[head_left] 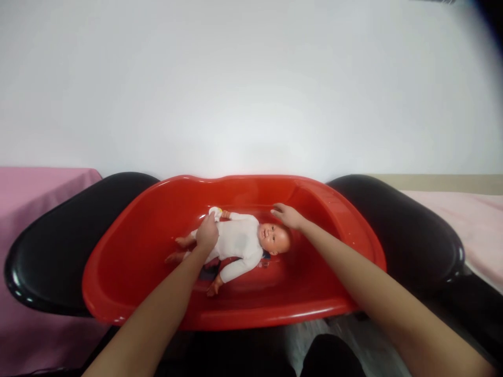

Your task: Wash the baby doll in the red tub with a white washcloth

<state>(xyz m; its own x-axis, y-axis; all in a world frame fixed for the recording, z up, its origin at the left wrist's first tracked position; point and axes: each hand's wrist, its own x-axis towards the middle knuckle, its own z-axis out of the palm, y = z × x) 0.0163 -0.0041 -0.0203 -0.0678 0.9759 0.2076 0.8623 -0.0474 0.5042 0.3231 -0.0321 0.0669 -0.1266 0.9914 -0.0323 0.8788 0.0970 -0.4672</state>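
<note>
A baby doll [239,242] in a white suit lies on its back inside a red plastic tub [129,262], head to the right. My left hand [207,234] rests on the doll's hip, fingers curled down over the white cloth. My right hand [287,215] sits just above the doll's head, fingers stretched toward the left and lying flat, touching or nearly touching the top of the head. A small white and yellow item [215,211] lies by the doll's far hand.
The tub rests on two black rounded supports [51,251], one at each side. Pink cloth [35,188] covers a surface at the left, and pale pink cloth [471,209] lies at the right. A white wall stands behind.
</note>
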